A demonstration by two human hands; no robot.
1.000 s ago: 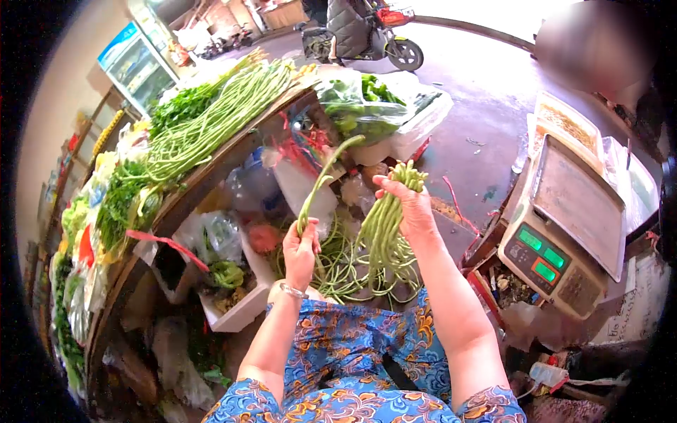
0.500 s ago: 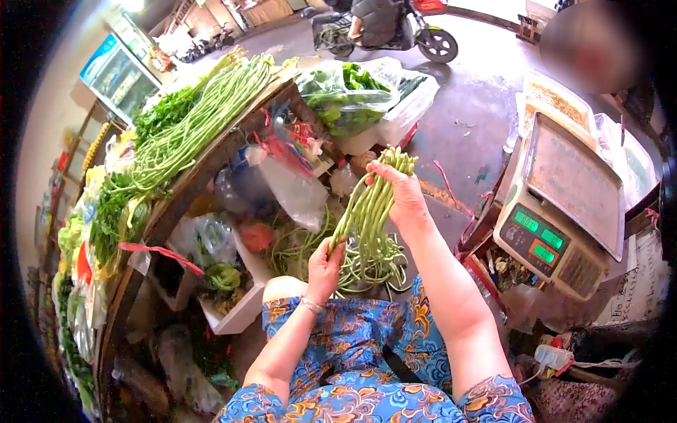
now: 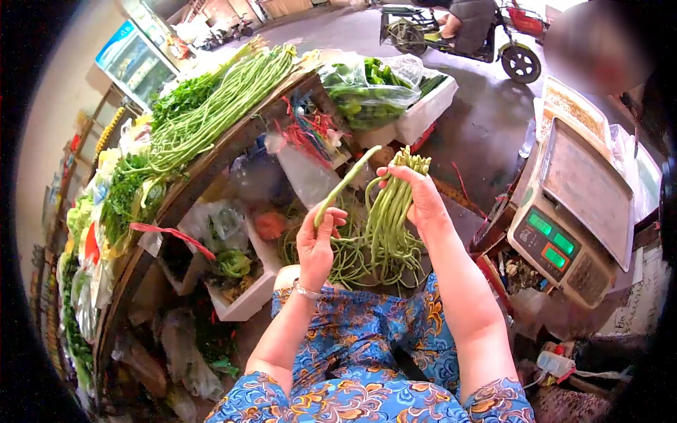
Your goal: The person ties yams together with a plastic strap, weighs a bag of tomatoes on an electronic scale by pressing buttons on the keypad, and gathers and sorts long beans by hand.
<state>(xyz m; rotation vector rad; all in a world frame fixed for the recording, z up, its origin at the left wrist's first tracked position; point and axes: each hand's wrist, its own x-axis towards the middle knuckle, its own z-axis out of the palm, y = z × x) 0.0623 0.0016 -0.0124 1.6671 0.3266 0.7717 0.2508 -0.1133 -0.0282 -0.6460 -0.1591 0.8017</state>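
Observation:
My right hand point(image 3: 417, 197) is wrapped round the top of a bunch of long green beans point(image 3: 391, 218), whose ends hang down over my lap. Between the thumb and fingers of my left hand point(image 3: 317, 243) is one long bean point(image 3: 349, 180), tilted up to the right, its upper tip near the bunch but apart from it. More long beans point(image 3: 345, 261) lie tangled below and behind both hands.
A shelf on the left bears long beans point(image 3: 233, 106) and leafy greens. A white foam box point(image 3: 262, 282) stands beside my left arm. To the right are a scale point(image 3: 585, 190) and a tray. A person rides a scooter point(image 3: 486, 35) beyond bagged green vegetables point(image 3: 367, 92).
My left hand has moved up and away from the bunch, with a single bean now raised in it. My right hand still grips the bunch. The scooter has moved right.

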